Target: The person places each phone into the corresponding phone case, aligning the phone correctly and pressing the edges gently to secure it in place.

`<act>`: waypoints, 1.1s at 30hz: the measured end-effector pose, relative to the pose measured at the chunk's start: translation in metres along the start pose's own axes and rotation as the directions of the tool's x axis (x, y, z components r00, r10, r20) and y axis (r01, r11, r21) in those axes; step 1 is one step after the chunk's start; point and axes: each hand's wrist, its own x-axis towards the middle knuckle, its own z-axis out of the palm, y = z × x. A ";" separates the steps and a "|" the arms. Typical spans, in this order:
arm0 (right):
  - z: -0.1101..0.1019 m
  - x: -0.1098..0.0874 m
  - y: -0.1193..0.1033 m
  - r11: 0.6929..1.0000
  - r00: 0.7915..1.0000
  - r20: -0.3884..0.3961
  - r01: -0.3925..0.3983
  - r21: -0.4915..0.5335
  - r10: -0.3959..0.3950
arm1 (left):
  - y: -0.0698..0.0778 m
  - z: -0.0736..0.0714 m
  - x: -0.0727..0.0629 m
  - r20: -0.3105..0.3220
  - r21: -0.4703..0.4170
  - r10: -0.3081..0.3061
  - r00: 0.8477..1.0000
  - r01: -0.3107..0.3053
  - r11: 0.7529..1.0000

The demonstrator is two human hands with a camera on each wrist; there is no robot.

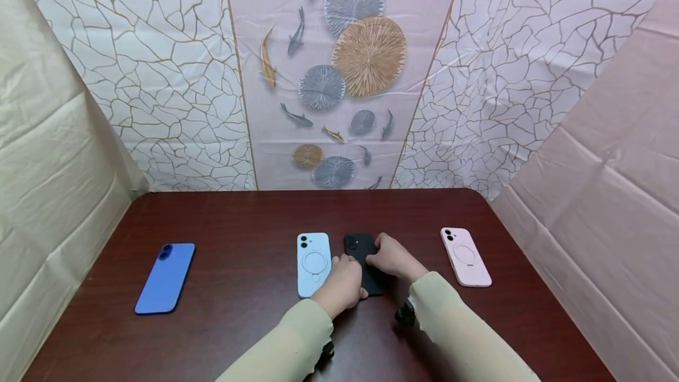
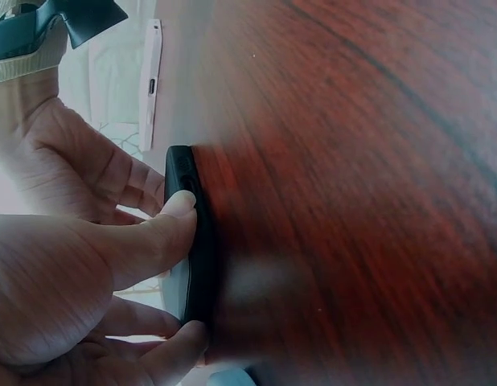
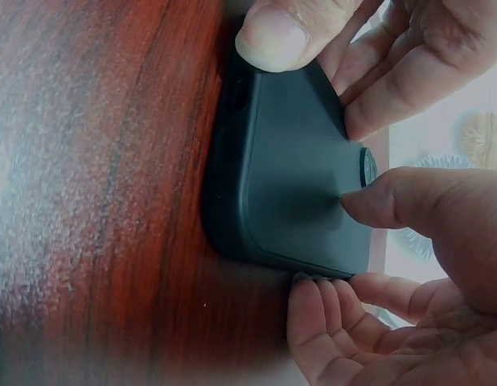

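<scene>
A black phone (image 1: 375,282) lies back up on the dark wooden table, its camera lenses toward the far end. My left hand (image 1: 342,283) grips its near-left part, with the thumb on the near short edge and fingers along the left side. On the other side my right hand (image 1: 395,257) holds it by the right edge, fingers at the side and thumb on the back. In the right wrist view the black phone (image 3: 297,169) shows a port in its near edge. Just left of my left hand is a light blue phone (image 1: 313,279) with a ring on its back.
A blue phone (image 1: 165,279) lies at the left of the table (image 1: 239,335). Toward the right edge lies a pink phone (image 1: 468,261) with a ring on its back. A patterned cloth (image 1: 180,75) hangs behind the table, with plain cloths at both sides.
</scene>
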 end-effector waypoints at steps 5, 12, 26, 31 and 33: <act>0.000 0.001 0.003 1.000 1.000 -0.002 0.010 -0.008 -0.010 | 0.001 0.000 0.001 0.006 0.007 -0.003 1.000 0.003 1.000; -0.001 0.002 0.005 1.000 1.000 0.006 0.020 -0.005 -0.020 | 0.003 0.000 0.002 0.015 0.030 -0.010 1.000 0.010 1.000; -0.001 0.000 0.005 1.000 1.000 0.018 0.017 0.000 -0.017 | 0.003 0.001 0.002 0.026 0.042 -0.008 1.000 0.006 0.999; -0.001 0.001 0.005 1.000 0.999 0.023 0.027 -0.008 -0.027 | 0.001 0.001 0.000 0.015 0.022 0.000 1.000 0.000 1.000; -0.002 0.001 0.004 1.000 0.999 0.028 0.027 -0.015 -0.027 | 0.001 0.002 0.000 0.010 0.025 0.005 1.000 -0.006 1.000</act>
